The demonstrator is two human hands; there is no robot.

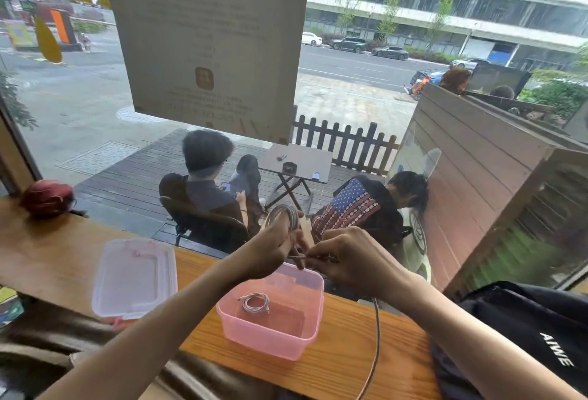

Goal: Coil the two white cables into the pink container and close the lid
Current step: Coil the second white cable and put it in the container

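An open pink container (273, 333) stands on the wooden counter. One white cable (254, 301) lies coiled on its floor. Above the container's far rim, my left hand (275, 247) holds a second cable (284, 215) wound in loops that stick up above the fingers. My right hand (345, 256) pinches the same cable just right of the left hand. The loose tail of this cable (377, 345) hangs down past my right wrist and off the counter's near edge. The clear lid (135, 277) lies flat on the counter, left of the container.
A black backpack (534, 339) rests on the counter at the right. A red object (47, 197) sits at the far left by the window. The glass pane stands directly behind the counter (343, 364), with people seated outside. A dark chair back (63, 329) lies below the lid.
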